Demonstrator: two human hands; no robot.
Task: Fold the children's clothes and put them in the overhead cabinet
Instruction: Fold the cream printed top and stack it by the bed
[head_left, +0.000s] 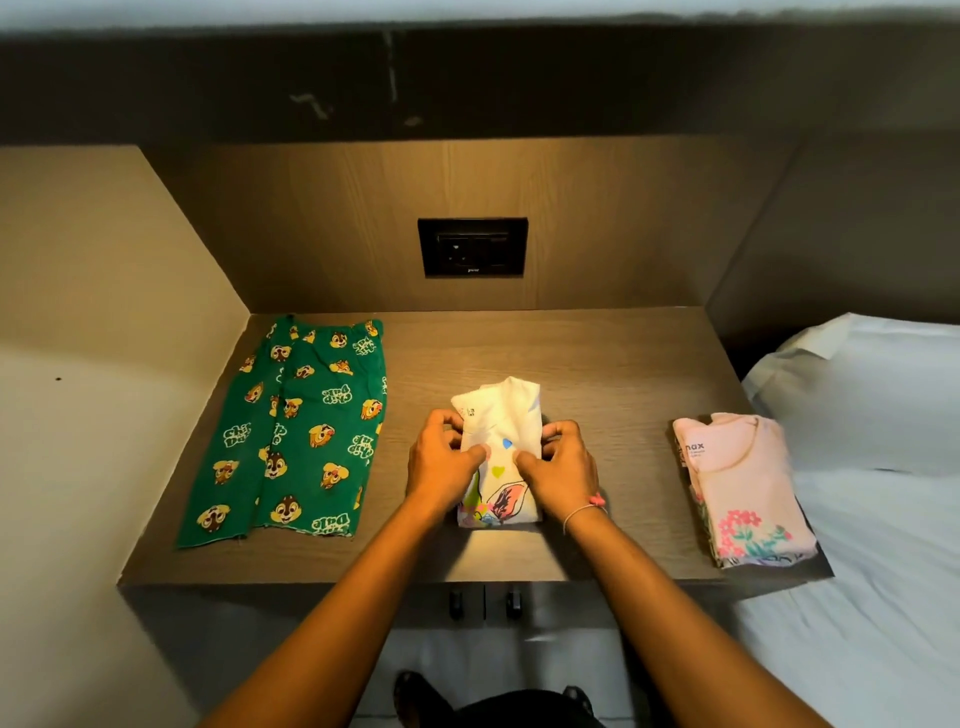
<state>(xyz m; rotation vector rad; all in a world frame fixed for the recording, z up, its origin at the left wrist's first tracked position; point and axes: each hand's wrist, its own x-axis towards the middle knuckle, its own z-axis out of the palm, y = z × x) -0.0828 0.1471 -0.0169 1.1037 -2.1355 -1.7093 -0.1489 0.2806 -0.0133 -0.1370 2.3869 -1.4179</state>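
Wooden counter (597, 364): both hands pinch folded white garment (511, 415), centre.

A brown wood-grain tabletop (613, 348) sits in a recessed niche, backed by a matching wood-grain back panel (337, 234). A black rectangular socket plate (472, 247) is set into the middle of that panel. Warm yellowish light falls from above, brightest on the panel's centre and the middle of the tabletop. A plain beige side panel (104, 249) closes the niche on the left and a grey wall section (841, 223) stands at the right. A dark scuffed band (571, 78) runs across the top. Under the tabletop's front edge are two small dark door handles (457, 603). A bed with a white sheet (872, 613) and a white pillow (878, 384) lies just beside the tabletop on the right. The floor (493, 660) below looks pale.
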